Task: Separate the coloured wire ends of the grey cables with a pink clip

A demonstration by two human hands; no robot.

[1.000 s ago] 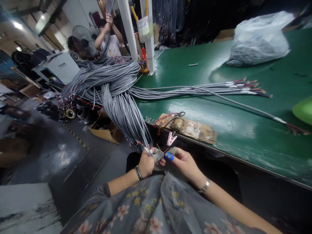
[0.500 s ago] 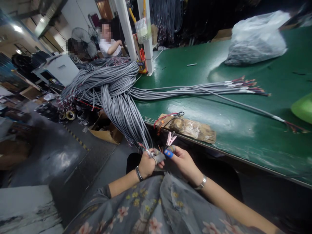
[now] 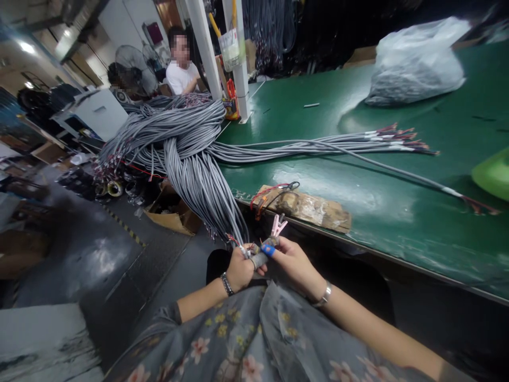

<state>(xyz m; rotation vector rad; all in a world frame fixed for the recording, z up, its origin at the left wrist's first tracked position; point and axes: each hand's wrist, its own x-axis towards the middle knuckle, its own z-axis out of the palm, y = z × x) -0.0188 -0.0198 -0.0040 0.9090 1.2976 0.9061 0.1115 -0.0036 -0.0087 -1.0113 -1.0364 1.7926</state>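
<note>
My left hand (image 3: pixel 239 268) is closed around the end of a grey cable (image 3: pixel 238 245) from the thick hanging bundle of grey cables (image 3: pixel 199 180), its fingertips wrapped in grey tape. My right hand (image 3: pixel 293 261) pinches the thin coloured wires at that cable's tip, with a blue-taped fingertip against the left fingers. Both hands meet just below the green table's (image 3: pixel 358 191) front edge, close under a pink clip (image 3: pixel 277 225).
A brown worn board (image 3: pixel 314 208) with red and black wires lies at the table edge. Stripped cable ends (image 3: pixel 397 140) fan out across the table. A plastic bag (image 3: pixel 415 61) sits far back. A green object (image 3: pixel 493 172) is at right. A person in white (image 3: pixel 181 69) is behind the bundle.
My hands have drawn closer together and risen slightly toward the pink clip. The person in the background lowered the raised arms.
</note>
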